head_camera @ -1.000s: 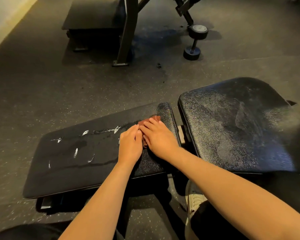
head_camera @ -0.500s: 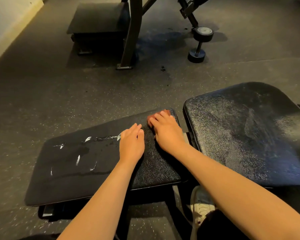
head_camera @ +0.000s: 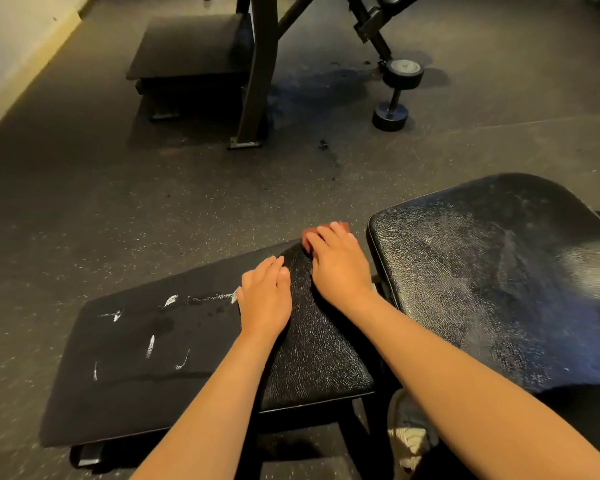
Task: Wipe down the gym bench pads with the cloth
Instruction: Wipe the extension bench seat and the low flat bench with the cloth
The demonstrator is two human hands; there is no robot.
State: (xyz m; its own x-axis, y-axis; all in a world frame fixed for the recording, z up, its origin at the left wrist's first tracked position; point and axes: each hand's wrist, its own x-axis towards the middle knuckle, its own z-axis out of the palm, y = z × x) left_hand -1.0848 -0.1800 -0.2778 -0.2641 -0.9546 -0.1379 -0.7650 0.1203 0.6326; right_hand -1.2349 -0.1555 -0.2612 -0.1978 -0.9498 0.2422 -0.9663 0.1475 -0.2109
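Reddish cloth [head_camera: 311, 233] lies at the far corner of the long black pad [head_camera: 319, 358], pressed under the straight fingers of the right hand [head_camera: 340, 268]; the left hand [head_camera: 265, 299] rests flat and empty alongside. Pebbled vinyl likely calls for firm, overlapping strokes toward the white streaks [head_camera: 170, 301].

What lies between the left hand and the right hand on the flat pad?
Head view: only a bare strip of flat pad separates left hand and right hand; the cloth sits under the right hand's fingers.
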